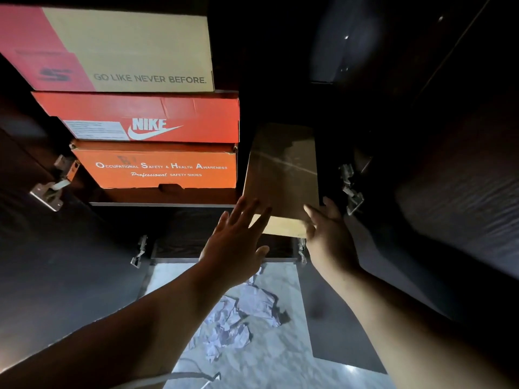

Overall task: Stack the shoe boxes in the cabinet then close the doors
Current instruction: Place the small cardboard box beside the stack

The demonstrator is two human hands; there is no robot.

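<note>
- A plain brown cardboard shoe box (280,175) sits on the dark wooden cabinet shelf (163,204), its long axis running straight into the cabinet and its short end face overhanging the front edge toward the person.
- The left hand (236,248), fingers straight and spread, lies flat against the box's near left corner; the right hand (328,237) cups the near right corner, thumb on the lid and fingers apparently curled under it.
- Just to its left stands a stack of three boxes, long sides facing out: an orange cardboard safety-shoe box (157,168) at the bottom, a red Nike box (157,119) on it, and a tan-and-pink box printed "GO LIKE NEVER BEFORE." (126,49) on top.
- A narrow dark gap separates the brown box from the stack; dark open room lies above and behind it.
- Metal hinges (53,183) flank the opening, both doors swung wide.
- Crumpled white paper (238,318) lies on the pale marbled floor (275,357) below.
</note>
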